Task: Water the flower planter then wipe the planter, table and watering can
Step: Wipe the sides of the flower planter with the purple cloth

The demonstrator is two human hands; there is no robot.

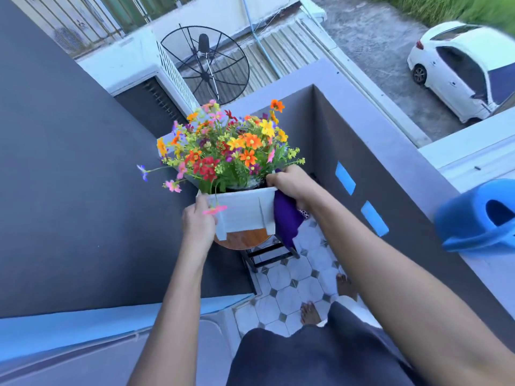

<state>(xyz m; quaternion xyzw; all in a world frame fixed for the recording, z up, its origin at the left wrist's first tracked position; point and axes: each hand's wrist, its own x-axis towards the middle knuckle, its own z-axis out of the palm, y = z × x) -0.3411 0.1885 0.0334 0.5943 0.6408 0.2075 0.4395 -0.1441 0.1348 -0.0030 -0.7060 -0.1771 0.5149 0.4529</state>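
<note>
Planter position: the white box planter [245, 210] sits over the round wooden table [242, 242] in the balcony corner. Whether its feet touch the tabletop cannot be told.
Planter orientation: the open top faces up. The long axis runs left to right, spanning from one hand to the other, and a broad side panel faces the camera.
Contents: mixed orange, red, yellow and pink flowers [231, 151] stand upright, with a few stems drooping out to the left.
Left hand [199, 221]: the fingers are curled round the planter's left end, gripping it.
Right hand [289, 185]: it is closed at the planter's upper right corner, clutching a purple cloth [287, 218].
Cloth: it hangs down against the planter's right end, the lower edge reaching past the table rim.
Watering can [473, 218]: the blue can stands on top of the balcony wall [390, 151], well apart from the planter to the right. Its fill opening faces the camera, and the spout is out of view.
Floor: white octagonal tiles [281, 288], with bare feet [309, 313] standing near the table.
</note>
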